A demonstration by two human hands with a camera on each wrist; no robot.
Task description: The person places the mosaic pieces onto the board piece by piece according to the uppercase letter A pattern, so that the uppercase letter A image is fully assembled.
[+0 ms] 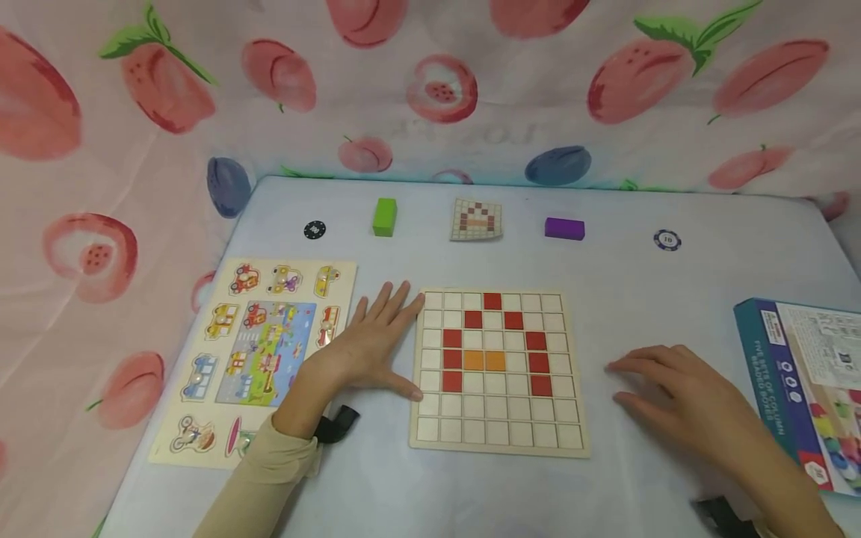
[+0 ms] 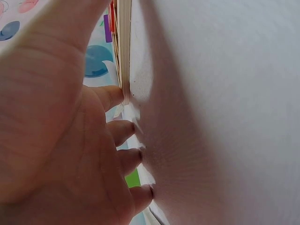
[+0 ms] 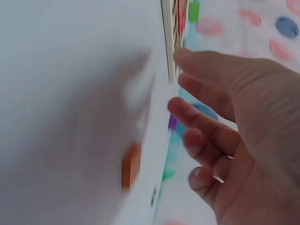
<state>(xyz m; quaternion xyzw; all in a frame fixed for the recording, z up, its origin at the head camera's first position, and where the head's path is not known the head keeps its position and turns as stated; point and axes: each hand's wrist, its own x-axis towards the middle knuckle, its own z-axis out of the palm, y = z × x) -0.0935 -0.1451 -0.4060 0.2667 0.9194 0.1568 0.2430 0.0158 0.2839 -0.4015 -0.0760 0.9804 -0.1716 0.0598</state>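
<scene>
A wooden grid board (image 1: 498,450) lies on the table, with several red squares (image 1: 492,301) in a peaked outline and two orange squares (image 1: 484,361) side by side inside it. My left hand (image 1: 366,347) rests at the board's left edge, fingers spread, thumb and a fingertip touching the frame. To the right of the board, apart from it, my right hand (image 1: 693,407) hovers low over the table with loosely bent fingers and nothing between them. An orange block (image 3: 132,166) lies on the table near that hand in the right wrist view; in the head view the hand hides it.
Left stands a vehicle picture puzzle (image 1: 158,444), partly under my left forearm. Along the back lie a black chip (image 1: 315,229), green block (image 1: 385,217), pattern card (image 1: 476,220), purple block (image 1: 564,229) and blue-white chip (image 1: 667,240). A bead box (image 1: 780,373) is at right.
</scene>
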